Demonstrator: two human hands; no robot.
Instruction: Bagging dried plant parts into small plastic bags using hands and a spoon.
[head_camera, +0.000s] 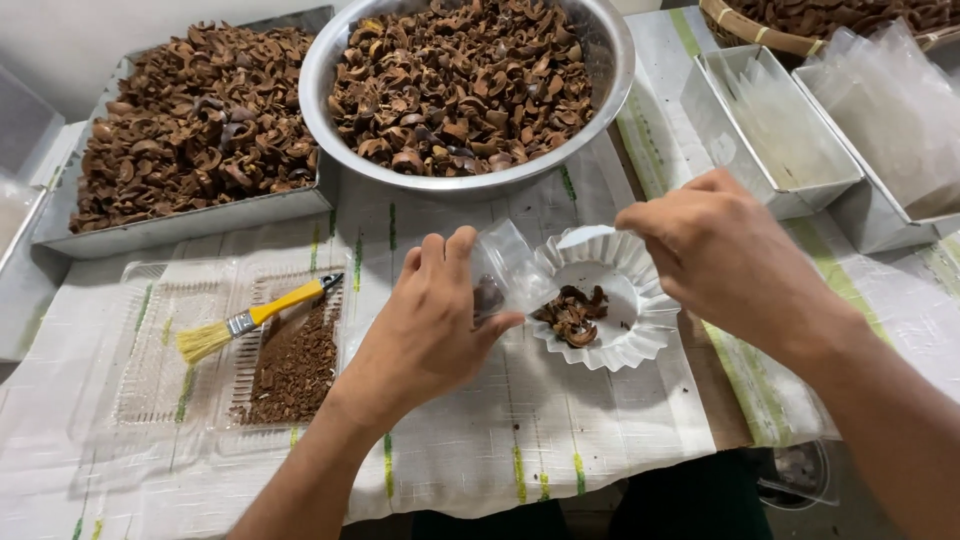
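The table (600, 440) is covered by a white woven cloth with green and yellow stripes. At its far left edge stands a rectangular metal tray (180, 225) heaped with dried brown husk pieces; beside it, far centre, a round steel bowl (610, 90) holds the same curled, brittle fragments. Two metal tins (830, 190) at the far right hold clear plastic sachets. Near left lies a clear ridged plastic tray (150, 380) carrying brown crumbs and a yellow-handled brush (250, 320). At centre sits a white fluted paper cup (625, 345) with a few husk pieces (572, 315). The left hand (430, 330) pinches a small clear sachet (505, 275) just beside the cup: judged light, limp and slippery, best held at its mouth edges. The right hand (720, 255) is curled at the cup's far rim; its fingertips are hidden, so its grasp cannot be told.
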